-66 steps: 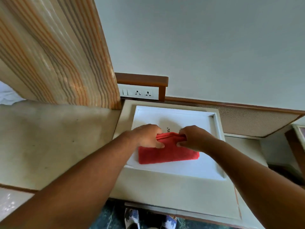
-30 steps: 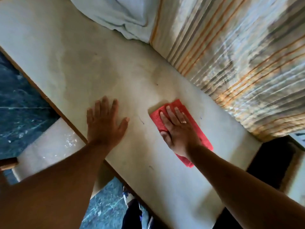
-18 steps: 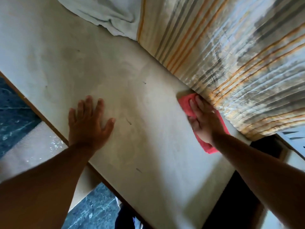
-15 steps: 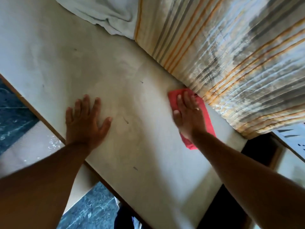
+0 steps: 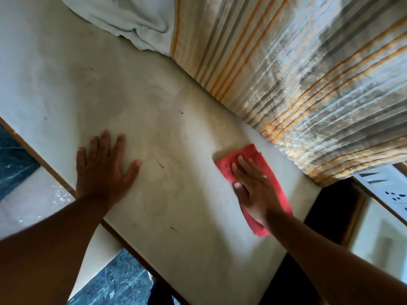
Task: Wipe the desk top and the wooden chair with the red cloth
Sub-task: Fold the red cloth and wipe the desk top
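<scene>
The folded red cloth lies flat on the pale desk top, close to the striped curtain. My right hand presses down on it with straight fingers, covering its middle. My left hand rests flat on the bare desk near the front edge, fingers spread. Faint smears and a few dark specks mark the surface between my hands. No wooden chair can be made out.
A striped curtain hangs along the desk's far side. A white towel lies bunched at the far left. The desk's brown front edge drops to a dark marble floor. A socket panel sits at right.
Since half a second ago my right hand has slid the red cloth back along the curtain side toward the desk's right end. My left hand has stayed flat on the desk.
</scene>
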The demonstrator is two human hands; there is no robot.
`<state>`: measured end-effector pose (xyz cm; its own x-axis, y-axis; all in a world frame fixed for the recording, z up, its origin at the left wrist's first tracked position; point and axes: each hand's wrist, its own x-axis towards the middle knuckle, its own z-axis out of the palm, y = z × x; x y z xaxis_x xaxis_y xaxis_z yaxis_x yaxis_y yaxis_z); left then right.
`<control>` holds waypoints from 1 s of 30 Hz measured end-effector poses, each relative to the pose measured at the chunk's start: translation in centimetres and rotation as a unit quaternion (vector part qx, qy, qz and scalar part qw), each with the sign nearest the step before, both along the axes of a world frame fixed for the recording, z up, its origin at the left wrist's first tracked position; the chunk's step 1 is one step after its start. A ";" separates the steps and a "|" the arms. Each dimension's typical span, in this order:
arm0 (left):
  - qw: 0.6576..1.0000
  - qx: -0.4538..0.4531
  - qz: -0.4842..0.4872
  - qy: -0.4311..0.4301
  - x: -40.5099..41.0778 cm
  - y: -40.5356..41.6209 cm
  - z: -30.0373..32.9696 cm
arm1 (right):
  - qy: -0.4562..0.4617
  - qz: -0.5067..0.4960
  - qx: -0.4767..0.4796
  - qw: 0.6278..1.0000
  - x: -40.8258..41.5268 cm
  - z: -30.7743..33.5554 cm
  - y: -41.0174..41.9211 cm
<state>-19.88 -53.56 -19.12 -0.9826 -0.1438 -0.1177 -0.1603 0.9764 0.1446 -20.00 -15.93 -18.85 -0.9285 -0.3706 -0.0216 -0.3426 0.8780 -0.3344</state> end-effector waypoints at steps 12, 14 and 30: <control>1.000 -0.002 0.005 -0.005 -0.1 -0.1 -0.3 | -0.034 0.043 -0.013 0.998 3.5 1.0 -0.8; 1.000 0.005 0.008 -0.004 -0.2 0.1 -0.1 | -0.019 0.108 -0.008 0.994 2.8 1.5 1.8; 1.000 -0.009 0.000 0.010 -0.2 -0.2 -0.2 | 0.036 -0.220 0.046 0.974 -4.5 1.0 1.1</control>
